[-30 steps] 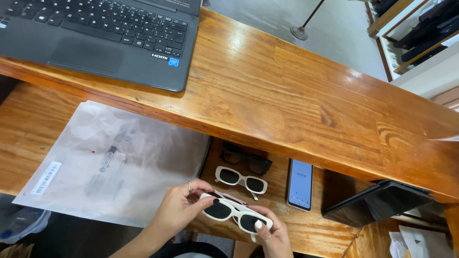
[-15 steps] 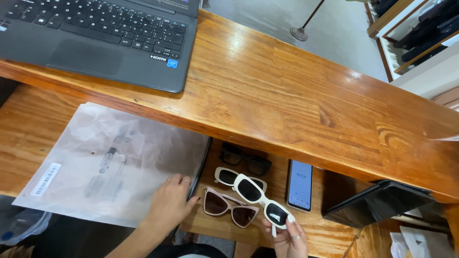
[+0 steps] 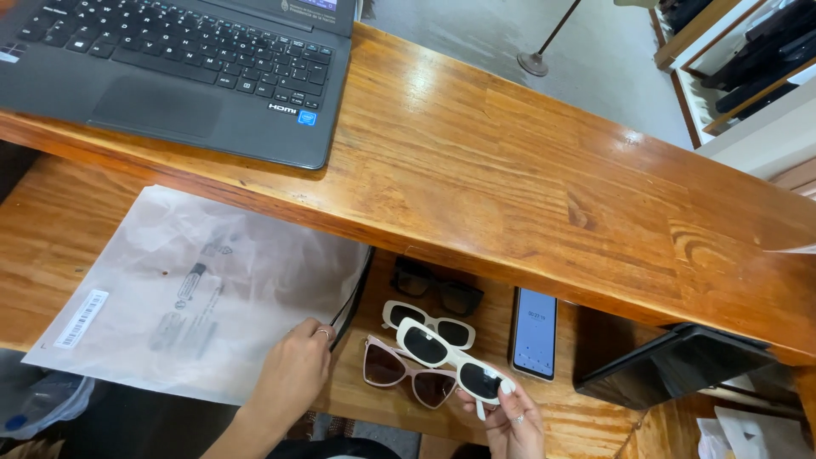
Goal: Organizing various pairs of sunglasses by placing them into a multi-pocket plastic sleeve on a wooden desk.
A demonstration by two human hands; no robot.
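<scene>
The right hand [image 3: 510, 421] pinches one end of a pair of white-framed sunglasses with dark lenses [image 3: 450, 359], fingers closed on the frame near its right lens, holding the pair tilted just above the lower wooden shelf [image 3: 586, 425]. The left hand [image 3: 293, 374] lies with its fingers loosely curled, resting on the edge of a large clear plastic bag [image 3: 195, 289] that lies flat on the shelf; it grips nothing that can be seen. Four pairs of sunglasses show in all: the held white pair, a second white pair [image 3: 425, 321] lying just behind it, a pink pair with brownish lenses [image 3: 404, 378] on the shelf between the two hands, and a black pair [image 3: 438, 289] farthest back, partly under the edge of the upper counter [image 3: 527, 187]. One smartphone [image 3: 535, 333] lies face up with its screen lit, just right of the glasses. One dark tablet-like slab [image 3: 671, 365] leans further right. One black laptop [image 3: 187, 68] sits open on the upper counter at top left.
</scene>
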